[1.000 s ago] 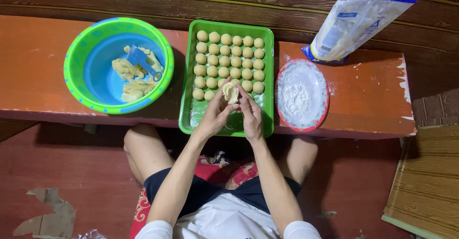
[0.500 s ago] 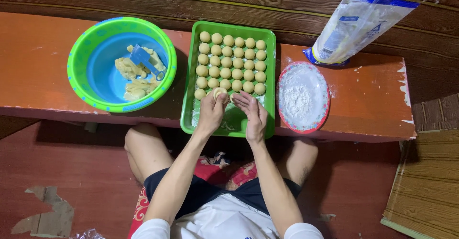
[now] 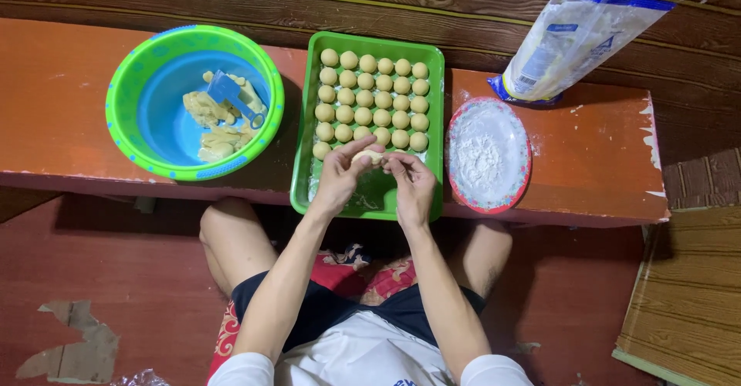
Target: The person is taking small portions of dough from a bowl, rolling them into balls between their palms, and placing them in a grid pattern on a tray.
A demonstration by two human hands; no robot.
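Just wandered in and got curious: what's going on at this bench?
A seated person is working dough over a green tray on an orange bench. The left hand and right hand together pinch a small dough ball at the tray's near end, beside rows of finished dough balls. To the left, a green and blue bowl holds more dough and a blue scraper. To the right sit a plate of flour and a flour bag.

Flour bag (image 3: 575,42): one soft plastic package, translucent white with blue edging and a blue-and-white printed label panel. Lies tilted at the far right of the orange worktop (image 3: 594,154), just beyond the floured round plate (image 3: 488,154), top corner reaching past the worktop's back edge.
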